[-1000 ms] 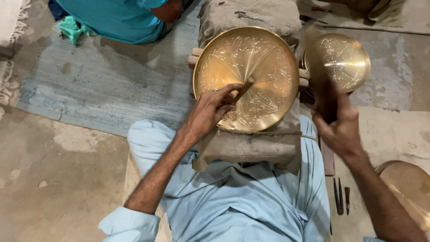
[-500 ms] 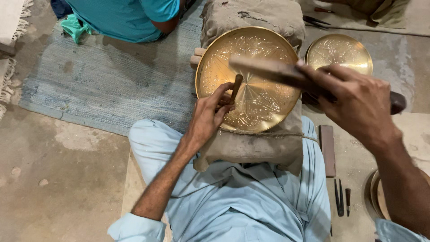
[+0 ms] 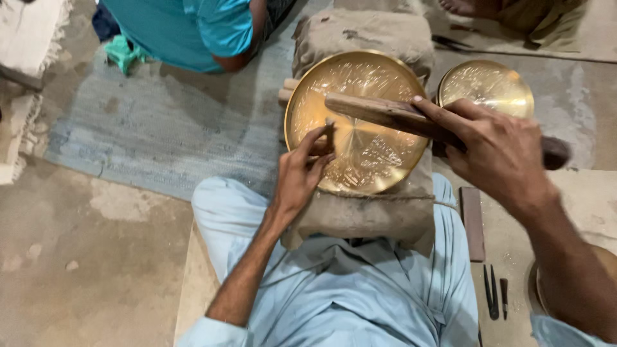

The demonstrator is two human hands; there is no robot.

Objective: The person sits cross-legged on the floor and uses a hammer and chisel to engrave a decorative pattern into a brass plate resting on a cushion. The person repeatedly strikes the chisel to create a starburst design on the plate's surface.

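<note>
Left hand (image 3: pixel 302 172) pinches a thin chisel (image 3: pixel 330 132) on the brass plate (image 3: pixel 357 122); right hand (image 3: pixel 495 151) grips a wooden mallet (image 3: pixel 379 112).

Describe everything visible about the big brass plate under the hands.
The big brass plate is round, shiny and golden, with a raised rim and fine engraved lines radiating from its middle. It lies slightly tilted on a padded sackcloth cushion over the person's lap. The left hand rests at its lower left edge, pressing a thin chisel against its face. The right hand holds a wooden mallet across its upper part; whether it touches cannot be told. A smaller brass plate sits to its right.
</note>
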